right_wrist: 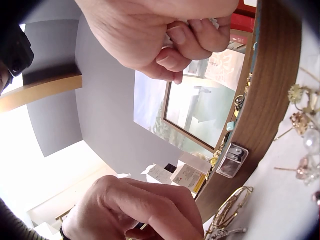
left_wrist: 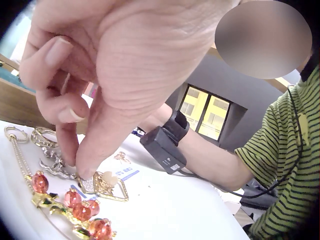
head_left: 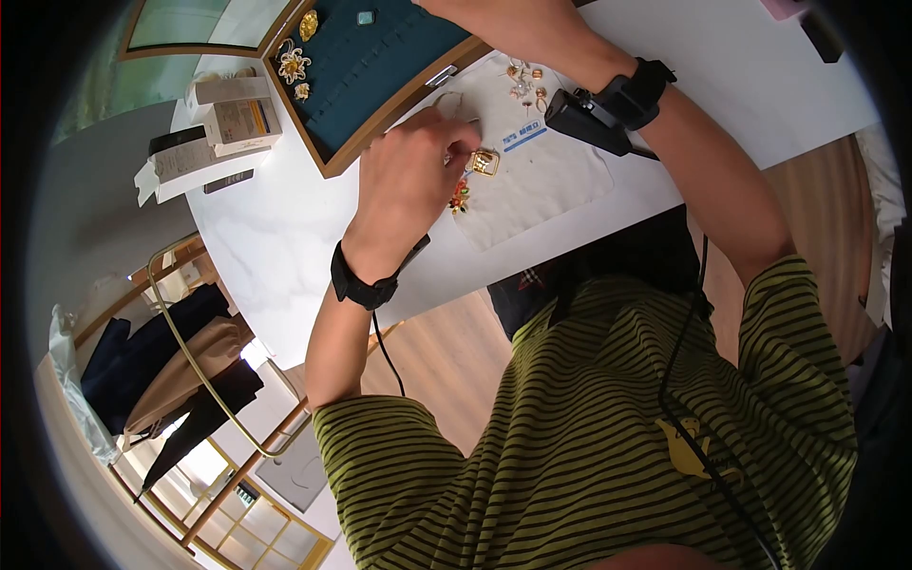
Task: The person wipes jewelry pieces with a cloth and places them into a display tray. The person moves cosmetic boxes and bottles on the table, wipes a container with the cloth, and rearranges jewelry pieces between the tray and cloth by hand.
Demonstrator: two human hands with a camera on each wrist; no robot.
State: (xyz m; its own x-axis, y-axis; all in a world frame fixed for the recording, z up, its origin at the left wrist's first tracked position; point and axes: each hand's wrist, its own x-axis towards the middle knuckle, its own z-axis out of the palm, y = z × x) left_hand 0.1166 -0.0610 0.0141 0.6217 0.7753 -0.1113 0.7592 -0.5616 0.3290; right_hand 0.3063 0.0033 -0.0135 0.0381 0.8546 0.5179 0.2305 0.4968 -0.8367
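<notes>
My left hand (head_left: 404, 176) reaches down to a pale cloth (head_left: 570, 185). Its thumb and forefinger pinch the edge of a gold square-framed piece of jewelry (left_wrist: 117, 192) with a sparkling corner. Beside it lie a brooch with red-orange beads (left_wrist: 82, 211), a silver jewelry piece (left_wrist: 52, 162) and a gold ring-shaped piece (left_wrist: 42, 136). My right hand (right_wrist: 165, 30) is raised over the wooden jewelry box (right_wrist: 275, 65), partly cut off in the head view. Its fingers are curled, with a silvery glint between them; what they hold I cannot tell.
The open box's dark green lining (head_left: 375, 66) carries gold flower brooches (head_left: 294, 65) and a turquoise-stoned piece (head_left: 366, 17). Small white cartons (head_left: 237, 119) stand left of it. More jewelry (head_left: 524, 81) lies on the cloth near the right forearm. A metal clasp (right_wrist: 233, 160) projects from the box front.
</notes>
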